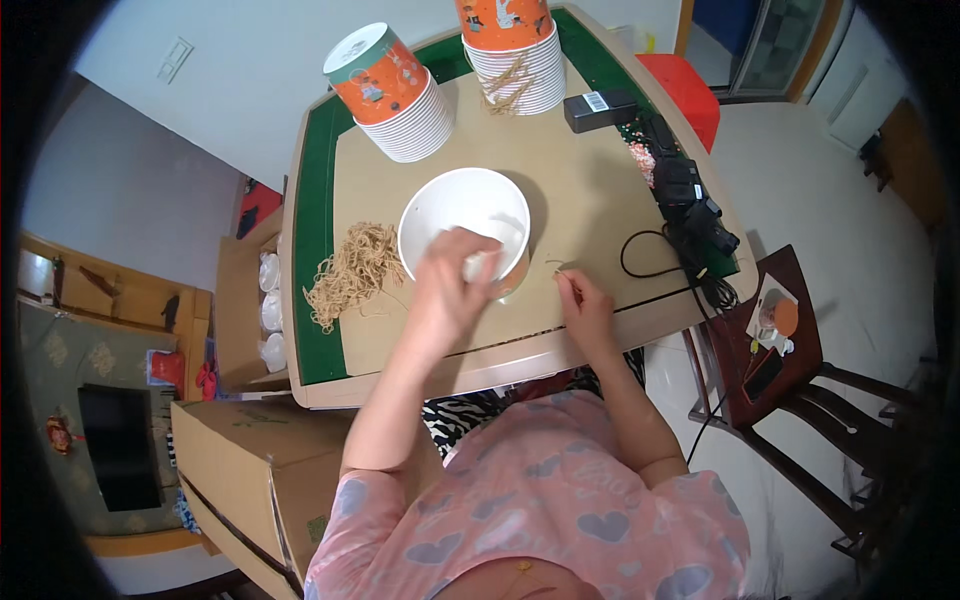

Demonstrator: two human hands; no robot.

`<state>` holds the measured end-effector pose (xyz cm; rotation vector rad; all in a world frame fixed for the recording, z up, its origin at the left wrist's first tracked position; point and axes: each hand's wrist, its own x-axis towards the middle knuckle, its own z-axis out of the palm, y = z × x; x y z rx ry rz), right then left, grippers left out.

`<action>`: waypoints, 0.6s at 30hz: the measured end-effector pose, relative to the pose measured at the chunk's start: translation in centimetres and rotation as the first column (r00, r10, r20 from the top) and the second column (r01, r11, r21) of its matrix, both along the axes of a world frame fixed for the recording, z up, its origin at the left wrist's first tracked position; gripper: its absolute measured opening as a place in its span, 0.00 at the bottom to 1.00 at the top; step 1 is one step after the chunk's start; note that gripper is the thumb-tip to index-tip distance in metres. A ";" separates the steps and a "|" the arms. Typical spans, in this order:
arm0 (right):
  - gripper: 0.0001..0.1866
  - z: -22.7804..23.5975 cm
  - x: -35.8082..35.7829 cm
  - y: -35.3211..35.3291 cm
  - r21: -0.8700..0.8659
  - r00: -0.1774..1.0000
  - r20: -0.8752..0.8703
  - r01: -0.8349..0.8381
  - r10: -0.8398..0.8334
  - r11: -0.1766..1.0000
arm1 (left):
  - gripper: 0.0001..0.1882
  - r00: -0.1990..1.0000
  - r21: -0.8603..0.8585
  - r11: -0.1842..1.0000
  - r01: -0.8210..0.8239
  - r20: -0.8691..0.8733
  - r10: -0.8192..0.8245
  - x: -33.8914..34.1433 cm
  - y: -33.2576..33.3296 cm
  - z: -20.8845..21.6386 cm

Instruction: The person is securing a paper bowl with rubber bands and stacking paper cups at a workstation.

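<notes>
- Pinched together are the thumb and finger of the right hand [588,308], and between their tips they hold a short tan strand [556,265], close above the table, to the right of the bucket.
- Over the near rim of the white bucket [432,210] is the left hand [452,280], with its fingers curled. It is blurred; something pale shows near its thumb, but I cannot tell what it is or how firm is this grip.
- White bucket is on the tan sheet [590,220] in the middle of the table [318,220]; its open mouth shows a white inside, and a little orange is seen outside, beside the left hand.
- To the left of the bucket, and near to it, lies a loose pile of tan twine [358,268].
- Behind, there is a left stack of orange buckets [385,88], nested upside down, and a right stack [512,68], with some twine hanging across its rims.
- On the right part of the table are a black box [600,110] with a white label, and a black cable [628,250].
</notes>
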<state>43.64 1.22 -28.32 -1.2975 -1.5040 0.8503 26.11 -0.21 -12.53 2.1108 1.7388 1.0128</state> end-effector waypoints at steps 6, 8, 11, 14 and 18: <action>0.07 5.7 0.4 -2.9 0.039 0.949 -0.280 -0.138 0.143 0.990 | 0.17 0.986 0.057 0.993 0.105 0.124 -0.112 3.7 -4.2 0.1; 0.06 7.8 0.5 -4.1 0.069 0.925 -0.297 -0.227 0.237 0.972 | 0.21 0.960 -0.152 0.983 0.100 0.274 -0.055 4.4 -5.2 0.4; 0.05 9.1 0.1 -4.9 0.119 0.926 -0.204 -0.297 0.316 0.947 | 0.21 0.953 -0.191 0.975 0.111 0.299 -0.050 3.2 -6.0 -1.2; 0.04 8.5 -0.4 -4.7 0.250 0.918 -0.200 -0.290 0.343 0.924 | 0.18 0.930 -0.206 0.974 0.095 0.367 -0.013 2.2 -6.7 -2.7; 0.04 7.8 -0.6 -4.5 0.221 0.929 -0.168 -0.291 0.330 0.931 | 0.11 0.812 -0.280 0.960 0.017 0.563 0.150 1.7 -7.3 -3.2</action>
